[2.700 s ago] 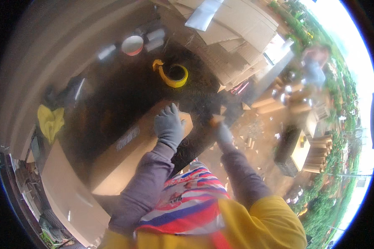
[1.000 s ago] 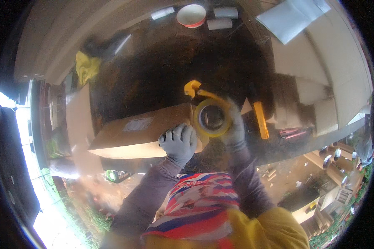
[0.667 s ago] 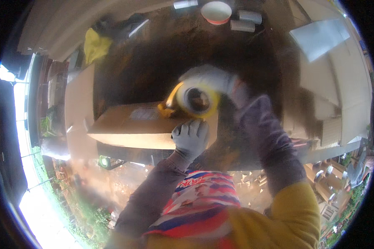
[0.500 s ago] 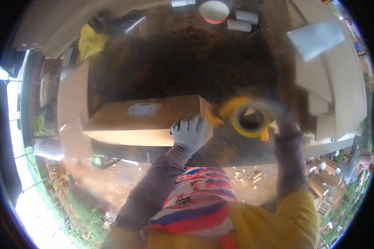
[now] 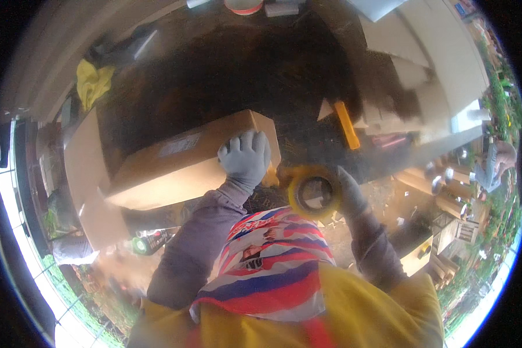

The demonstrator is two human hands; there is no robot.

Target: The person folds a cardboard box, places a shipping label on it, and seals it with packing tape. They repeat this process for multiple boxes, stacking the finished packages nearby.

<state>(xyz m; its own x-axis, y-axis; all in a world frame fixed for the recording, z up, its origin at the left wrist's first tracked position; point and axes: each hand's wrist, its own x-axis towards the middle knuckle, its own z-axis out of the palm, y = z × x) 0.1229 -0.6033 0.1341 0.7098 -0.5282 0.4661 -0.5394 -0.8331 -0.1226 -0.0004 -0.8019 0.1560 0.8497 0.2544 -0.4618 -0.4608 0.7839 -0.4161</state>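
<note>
A long closed cardboard box [image 5: 171,180] with a pale label [image 5: 180,145] lies on the dark table. My left hand [image 5: 246,156], in a grey glove, grips its right end, fingers bent over the upper edge. Just right of the box, my right hand [image 5: 351,191], also gloved and a little blurred, holds a yellow-rimmed roll of tape [image 5: 294,191] by its right side. A brownish-yellow strip of tape [image 5: 271,176] shows between the roll and the box's end. Part of my right hand's fingers is hidden behind the roll.
A yellow-handled tool [image 5: 347,124] lies on the table beyond the roll. Flat cardboard sheets [image 5: 429,40] are at the right, an upright cardboard flap [image 5: 87,168] at the left. A yellow cloth [image 5: 93,83] and a white bowl [image 5: 243,6] lie farther back. Another person [image 5: 496,162] is at far right.
My right hand has brought the tape roll nearer to me and lower, beside the box's end. The yellow-handled tool now shows fully. The whole view has shifted and tilted.
</note>
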